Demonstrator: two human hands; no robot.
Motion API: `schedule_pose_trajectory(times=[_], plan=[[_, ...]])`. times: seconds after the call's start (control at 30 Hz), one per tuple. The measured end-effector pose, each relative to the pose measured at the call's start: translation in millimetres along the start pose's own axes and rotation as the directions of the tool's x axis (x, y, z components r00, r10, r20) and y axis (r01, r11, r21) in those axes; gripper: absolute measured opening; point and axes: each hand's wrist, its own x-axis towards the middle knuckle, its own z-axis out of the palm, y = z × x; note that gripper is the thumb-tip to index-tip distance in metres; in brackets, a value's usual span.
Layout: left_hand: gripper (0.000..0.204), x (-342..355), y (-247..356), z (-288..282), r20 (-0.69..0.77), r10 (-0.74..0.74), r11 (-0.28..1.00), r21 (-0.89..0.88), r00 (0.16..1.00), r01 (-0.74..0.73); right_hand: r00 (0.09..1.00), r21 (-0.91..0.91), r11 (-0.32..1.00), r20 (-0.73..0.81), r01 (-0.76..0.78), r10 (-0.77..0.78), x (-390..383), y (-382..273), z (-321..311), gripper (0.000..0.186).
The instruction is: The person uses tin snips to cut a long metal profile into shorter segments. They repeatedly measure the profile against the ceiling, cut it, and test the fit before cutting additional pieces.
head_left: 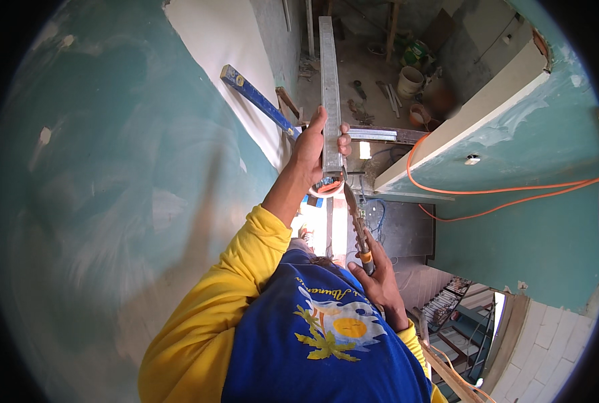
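A long grey metal channel points away from me, its near end at chest height. My left hand is closed round it close to that end, thumb on the left side and fingertips on the right. In my right hand is a pair of metal snips with an orange-yellow band on the handle. The tips of the snips are at the right corner of the channel's near end; whether the blades bite the metal is too small to tell. Beneath that end an orange-rimmed bucket shows in part.
A blue level leans beside the green wall on my left. An orange cord hangs across the right-hand wall. Beyond the opening, a white bucket and scattered scraps stand on the floor. Steps are at lower right.
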Motion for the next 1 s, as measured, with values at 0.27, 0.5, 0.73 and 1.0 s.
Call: schedule_pose_trajectory(times=[0.27, 0.5, 0.73, 1.0], plan=[[0.042, 1.4, -1.5, -1.6, -0.014, -0.018, 1.0, 0.004, 1.0, 0.018, 1.0, 0.001, 1.0, -0.006, 0.003, -0.003, -2.4, 0.2, -3.9, 0.081], [0.042, 0.3, -4.9, 1.0, -0.007, -0.037, 0.999, 0.027, 0.999, 0.037, 1.0, -0.005, 1.0, -0.028, 0.012, -0.012, -5.5, -0.5, -5.1, 0.081], [0.056, -5.8, -4.6, 7.3, 0.155, -0.132, 0.991, 0.016, 0.979, 0.131, 0.987, -0.153, 0.982, -0.103, 0.106, -0.123, -4.9, 18.7, -5.4, 0.086], [0.053, 0.0, -8.4, -10.3, 0.317, -0.253, 0.932, -0.173, 0.914, 0.318, 0.895, -0.614, 0.781, -0.276, 0.116, -0.35, 3.6, 34.8, -0.8, 0.091]])
